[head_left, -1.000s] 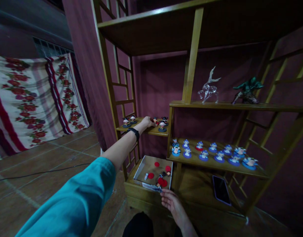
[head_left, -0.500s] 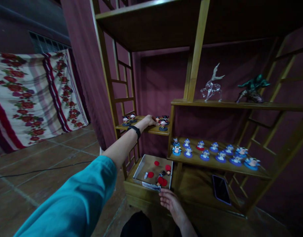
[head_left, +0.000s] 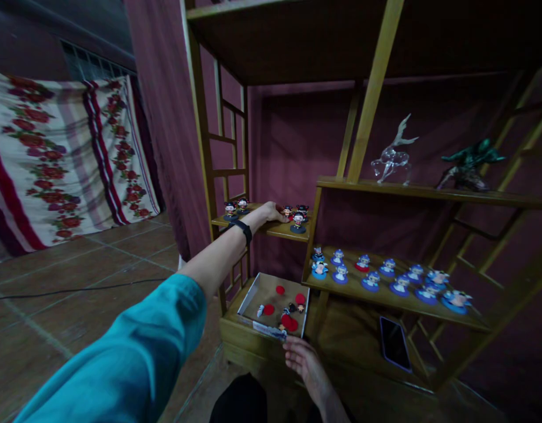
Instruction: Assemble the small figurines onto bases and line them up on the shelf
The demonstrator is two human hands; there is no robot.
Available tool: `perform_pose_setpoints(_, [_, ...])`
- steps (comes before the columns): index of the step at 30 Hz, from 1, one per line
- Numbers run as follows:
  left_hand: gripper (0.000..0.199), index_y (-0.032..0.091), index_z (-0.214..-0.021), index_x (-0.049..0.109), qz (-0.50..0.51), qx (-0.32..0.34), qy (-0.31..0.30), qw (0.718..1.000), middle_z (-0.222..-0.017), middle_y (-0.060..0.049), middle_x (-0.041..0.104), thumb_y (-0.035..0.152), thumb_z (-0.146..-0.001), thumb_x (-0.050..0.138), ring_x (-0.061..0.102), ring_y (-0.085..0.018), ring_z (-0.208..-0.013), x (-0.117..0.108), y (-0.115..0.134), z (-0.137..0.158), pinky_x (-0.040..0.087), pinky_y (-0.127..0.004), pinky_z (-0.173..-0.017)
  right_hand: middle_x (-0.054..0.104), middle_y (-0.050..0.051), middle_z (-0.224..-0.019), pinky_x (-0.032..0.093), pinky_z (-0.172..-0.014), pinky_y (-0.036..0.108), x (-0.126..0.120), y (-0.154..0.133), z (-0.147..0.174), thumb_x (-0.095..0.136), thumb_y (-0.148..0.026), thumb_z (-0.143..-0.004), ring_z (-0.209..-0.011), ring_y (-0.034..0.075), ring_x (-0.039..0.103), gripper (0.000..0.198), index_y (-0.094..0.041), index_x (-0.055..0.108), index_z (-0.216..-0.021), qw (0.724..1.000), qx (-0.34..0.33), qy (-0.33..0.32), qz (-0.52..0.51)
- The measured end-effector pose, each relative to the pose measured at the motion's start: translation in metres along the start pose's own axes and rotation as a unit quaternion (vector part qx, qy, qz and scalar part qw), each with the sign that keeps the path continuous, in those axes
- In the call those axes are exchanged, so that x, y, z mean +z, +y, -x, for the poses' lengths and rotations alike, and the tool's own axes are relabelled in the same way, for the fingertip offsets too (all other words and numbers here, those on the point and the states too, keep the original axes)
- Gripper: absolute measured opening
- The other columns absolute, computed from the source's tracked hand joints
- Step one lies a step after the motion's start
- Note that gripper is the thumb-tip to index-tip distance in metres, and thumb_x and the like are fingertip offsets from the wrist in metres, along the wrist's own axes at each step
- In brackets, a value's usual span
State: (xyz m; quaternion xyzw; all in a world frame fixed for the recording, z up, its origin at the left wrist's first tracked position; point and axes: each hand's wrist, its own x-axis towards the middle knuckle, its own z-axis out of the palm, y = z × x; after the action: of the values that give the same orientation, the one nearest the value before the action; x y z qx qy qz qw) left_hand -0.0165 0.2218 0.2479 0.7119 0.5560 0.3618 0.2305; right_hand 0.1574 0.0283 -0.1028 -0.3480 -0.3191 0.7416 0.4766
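On the upper left shelf (head_left: 277,229), my left hand (head_left: 271,212) has its fingers closed around a small dark-haired figurine (head_left: 287,211), partly hidden by the hand. Right beside it stand a dark-based figurine (head_left: 298,222) and another dark-haired figurine (head_left: 302,210). Two similar ones, a front figurine (head_left: 230,211) and a rear figurine (head_left: 243,205), are at the shelf's left end. My right hand (head_left: 305,364) is low, its fingers loosely extended and apart, fingertips by the front corner of a shallow cardboard box (head_left: 248,296). Inside lie red discs (head_left: 268,309) and several loose figurines (head_left: 293,308).
Several blue-and-white figurines (head_left: 372,281) stand in rows on the lower right shelf. Above them are a clear deer ornament (head_left: 392,161) and a dark green statue (head_left: 471,164). A phone (head_left: 395,343) lies on the bottom board. A cable (head_left: 77,290) crosses the floor at left.
The view has shifted slightly, moving the shelving rightward in the picture. My left hand stays at the figurine on the shelf, and my right hand stays by the box.
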Motion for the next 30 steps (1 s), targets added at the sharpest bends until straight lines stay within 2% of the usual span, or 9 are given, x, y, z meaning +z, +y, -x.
perform_pose_setpoints(3, [0.054,0.007,-0.098,0.060,0.060,0.053,0.088,0.993,-0.084,-0.007,0.064,0.021,-0.048,0.075,0.057,-0.014,-0.073,-0.008,-0.001,0.015,0.044,-0.023,-0.068,0.067,0.009,-0.091,0.046,-0.074,0.033,-0.001,0.001,0.000,0.068,-0.038,-0.057,-0.081,0.020,0.061,0.042,-0.017,0.063,-0.093,1.000,0.001,-0.001,0.003])
perform_pose_setpoints(6, [0.045,0.011,-0.107,0.056,0.108,0.133,0.213,0.962,-0.097,-0.008,0.062,0.024,-0.065,0.063,0.057,-0.014,-0.084,-0.009,-0.009,0.056,0.043,-0.023,-0.076,0.067,0.009,-0.089,0.047,-0.072,0.032,-0.001,-0.002,0.002,0.068,-0.039,-0.056,-0.080,0.020,0.062,0.042,-0.017,0.064,-0.091,1.000,0.009,0.011,0.015])
perform_pose_setpoints(8, [0.036,0.016,-0.108,0.056,0.118,0.133,0.279,0.944,-0.099,-0.006,0.061,0.029,-0.074,0.053,0.057,-0.014,-0.088,0.000,-0.026,0.093,0.044,-0.023,-0.077,0.068,0.009,-0.086,0.047,-0.070,0.031,-0.002,-0.003,0.003,0.068,-0.038,-0.055,-0.078,0.019,0.062,0.038,-0.018,0.065,-0.088,0.998,0.026,0.033,0.038])
perform_pose_setpoints(10, [0.034,0.019,-0.108,0.055,0.123,0.083,0.310,0.939,-0.099,-0.004,0.062,0.032,-0.078,0.046,0.057,-0.014,-0.088,0.019,-0.056,0.129,0.045,-0.023,-0.075,0.068,0.007,-0.082,0.047,-0.068,0.030,-0.003,-0.003,0.001,0.068,-0.036,-0.055,-0.073,0.018,0.062,0.033,-0.018,0.065,-0.083,0.994,0.046,0.070,0.073])
perform_pose_setpoints(14, [0.029,0.016,-0.097,0.061,0.103,-0.070,0.251,0.960,-0.088,-0.005,0.066,0.031,-0.076,0.048,0.059,-0.015,-0.080,0.072,-0.140,0.172,0.046,-0.023,-0.068,0.067,0.004,-0.075,0.047,-0.062,0.028,-0.007,0.005,-0.008,0.069,-0.033,-0.053,-0.061,0.013,0.058,0.027,-0.019,0.066,-0.075,0.979,0.045,0.130,0.153])
perform_pose_setpoints(19, [0.021,0.013,-0.088,0.064,0.046,-0.216,0.155,0.963,-0.073,-0.004,0.067,0.021,-0.073,0.050,0.061,-0.015,-0.072,0.126,-0.222,0.171,0.047,-0.022,-0.062,0.067,0.004,-0.073,0.047,-0.060,0.028,-0.013,0.010,-0.023,0.071,-0.038,-0.051,-0.062,0.014,0.057,0.032,-0.019,0.066,-0.076,0.973,-0.002,0.127,0.192])
perform_pose_setpoints(26, [0.025,0.013,-0.094,0.063,-0.093,-0.237,0.018,0.967,-0.088,-0.008,0.067,0.014,-0.072,0.051,0.061,-0.017,-0.084,0.171,-0.266,0.147,0.044,-0.023,-0.070,0.067,0.006,-0.080,0.047,-0.064,0.031,-0.014,-0.006,-0.068,0.065,-0.040,-0.060,-0.069,0.017,0.058,0.034,-0.017,0.065,-0.084,0.969,-0.062,0.129,0.201])
perform_pose_setpoints(28, [0.027,0.015,-0.097,0.062,-0.115,-0.235,-0.005,0.965,-0.095,-0.010,0.065,0.017,-0.072,0.052,0.059,-0.019,-0.091,0.181,-0.271,0.142,0.043,-0.024,-0.075,0.066,0.005,-0.086,0.047,-0.065,0.031,-0.016,-0.009,-0.089,0.058,-0.038,-0.067,-0.075,0.019,0.059,0.028,-0.019,0.063,-0.087,0.952,-0.089,0.133,0.262])
perform_pose_setpoints(30, [0.033,0.015,-0.106,0.058,-0.143,-0.233,-0.036,0.961,-0.104,-0.013,0.062,0.020,-0.075,0.050,0.056,-0.020,-0.100,0.190,-0.271,0.138,0.041,-0.026,-0.080,0.065,0.003,-0.090,0.046,-0.070,0.032,-0.017,-0.011,-0.109,0.051,-0.031,-0.073,-0.082,0.019,0.058,0.021,-0.022,0.062,-0.089,0.911,-0.110,0.141,0.372])
